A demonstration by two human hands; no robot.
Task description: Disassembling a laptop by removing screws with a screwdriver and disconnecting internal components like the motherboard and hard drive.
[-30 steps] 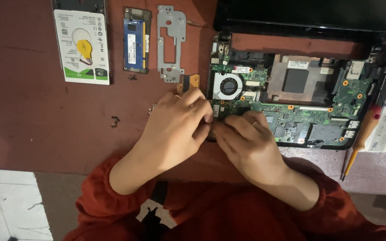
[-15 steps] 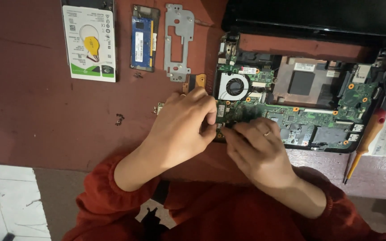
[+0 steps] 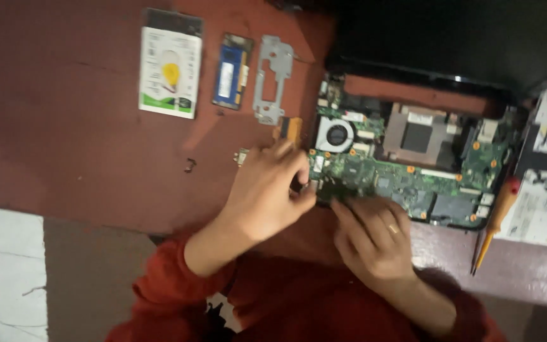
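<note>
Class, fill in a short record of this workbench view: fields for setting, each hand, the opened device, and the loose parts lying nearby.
Setting: dark red table, seen from above
Left hand: fingers bent at the near left corner of the green circuit board
Right hand: fingertips on the board's near edge, ring on one finger
Device: opened laptop, round fan exposed
Loose parts: hard drive, blue memory module, grey metal bracket
Tool: orange-handled screwdriver, right of the board

Red long sleeves [image 3: 166,278]; gold ring [image 3: 392,230] on right hand [image 3: 371,237].
</note>
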